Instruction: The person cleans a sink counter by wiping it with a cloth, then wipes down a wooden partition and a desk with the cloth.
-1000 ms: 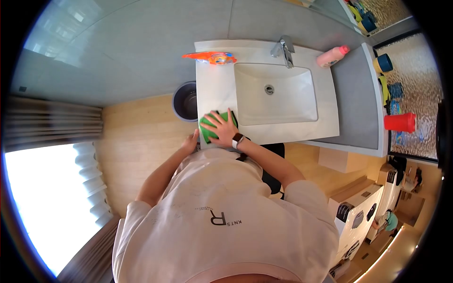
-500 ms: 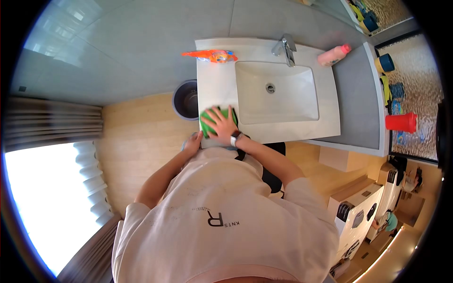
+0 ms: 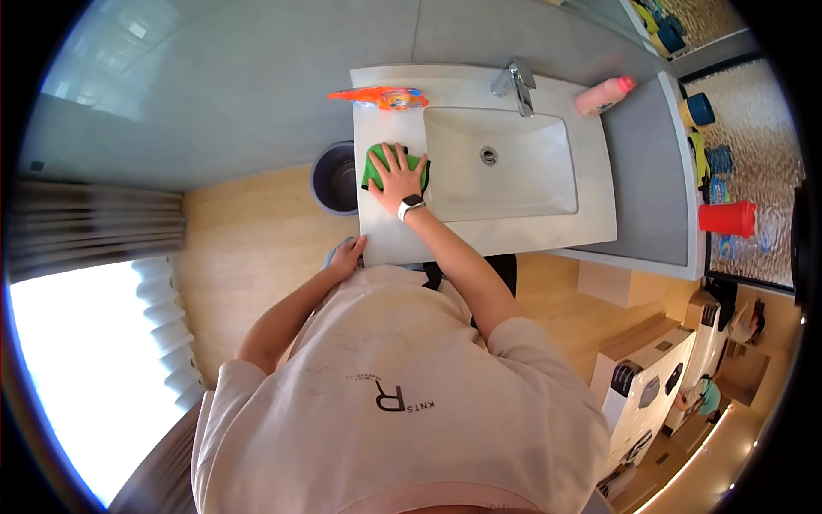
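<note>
I see one right hand (image 3: 397, 182) spread flat on one green cloth (image 3: 371, 172), clasping nothing; cloth on one white counter (image 3: 392, 231) beside one sink (image 3: 509, 188). One left hand (image 3: 347, 256) at counter edge; cannot tell grip.

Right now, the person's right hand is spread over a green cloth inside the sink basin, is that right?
Not quite: the green cloth isn't inside the sink basin but on the white countertop beside it, as the head view shows. The right hand is indeed spread over it.
</note>
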{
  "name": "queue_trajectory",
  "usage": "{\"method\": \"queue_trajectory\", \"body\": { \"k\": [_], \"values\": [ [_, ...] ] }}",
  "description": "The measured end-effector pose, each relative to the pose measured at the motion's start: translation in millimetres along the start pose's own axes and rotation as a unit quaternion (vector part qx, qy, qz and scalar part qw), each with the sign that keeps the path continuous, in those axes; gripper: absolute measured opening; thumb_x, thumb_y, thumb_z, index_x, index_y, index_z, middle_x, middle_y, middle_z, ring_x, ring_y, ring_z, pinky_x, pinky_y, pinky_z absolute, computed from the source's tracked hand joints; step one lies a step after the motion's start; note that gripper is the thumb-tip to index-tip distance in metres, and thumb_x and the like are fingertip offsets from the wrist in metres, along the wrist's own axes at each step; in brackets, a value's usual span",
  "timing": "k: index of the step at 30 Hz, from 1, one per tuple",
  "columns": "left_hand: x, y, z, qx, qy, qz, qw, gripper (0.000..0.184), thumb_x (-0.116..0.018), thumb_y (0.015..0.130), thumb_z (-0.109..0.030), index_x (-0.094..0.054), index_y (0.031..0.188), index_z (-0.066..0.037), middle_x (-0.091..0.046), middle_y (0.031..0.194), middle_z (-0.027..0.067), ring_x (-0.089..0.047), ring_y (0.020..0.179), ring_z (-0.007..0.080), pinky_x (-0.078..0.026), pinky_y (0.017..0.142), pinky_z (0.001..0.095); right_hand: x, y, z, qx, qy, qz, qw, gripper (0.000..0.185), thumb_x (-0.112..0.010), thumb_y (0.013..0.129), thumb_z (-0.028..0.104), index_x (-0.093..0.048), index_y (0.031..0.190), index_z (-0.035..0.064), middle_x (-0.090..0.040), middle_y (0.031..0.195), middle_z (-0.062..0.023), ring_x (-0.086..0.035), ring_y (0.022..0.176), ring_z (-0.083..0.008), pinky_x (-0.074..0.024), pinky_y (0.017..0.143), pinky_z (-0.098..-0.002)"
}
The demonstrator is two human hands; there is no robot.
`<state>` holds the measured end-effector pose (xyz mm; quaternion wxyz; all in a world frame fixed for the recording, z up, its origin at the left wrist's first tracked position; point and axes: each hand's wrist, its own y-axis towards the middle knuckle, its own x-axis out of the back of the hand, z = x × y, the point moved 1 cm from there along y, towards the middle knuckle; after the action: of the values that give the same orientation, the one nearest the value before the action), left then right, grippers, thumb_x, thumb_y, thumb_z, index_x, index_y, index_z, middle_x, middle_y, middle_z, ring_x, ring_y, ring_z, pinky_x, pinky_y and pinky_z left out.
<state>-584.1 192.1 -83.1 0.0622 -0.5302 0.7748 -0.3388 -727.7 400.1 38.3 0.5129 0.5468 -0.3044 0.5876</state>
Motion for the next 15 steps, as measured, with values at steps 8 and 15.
{"method": "queue_trajectory", "body": {
  "k": [8,15],
  "values": [
    [4.6,-18.6,-28.6,0.013,0.038,-0.006,0.999,0.068,-0.041,0.109,-0.064,-0.067,0.130,-0.004,-0.073,0.115,0.0210,-0.067,0.110,0.0333,-0.048,0.099,0.0430,32.5,-110.7,-12.9,0.204,0.058,0.111,0.971,0.073,-0.069,0.089,0.048,-0.047,0.157,0.0310,-0.034,0.170,-0.0043,-0.028,0.158,-0.0293,-0.0177,0.112,-0.0861],
    [-2.7,-15.0,-15.9,0.007,0.014,-0.044,0.999,0.067,-0.040,0.108,-0.064,-0.068,0.132,-0.007,-0.073,0.112,0.0206,-0.068,0.105,0.0343,-0.051,0.096,0.0431,15.2,-62.9,-20.5,0.061,0.025,0.043,0.997,0.071,-0.067,0.089,0.046,-0.050,0.156,0.0296,-0.035,0.169,-0.0044,-0.030,0.156,-0.0309,-0.0204,0.111,-0.0856]
  ]
}}
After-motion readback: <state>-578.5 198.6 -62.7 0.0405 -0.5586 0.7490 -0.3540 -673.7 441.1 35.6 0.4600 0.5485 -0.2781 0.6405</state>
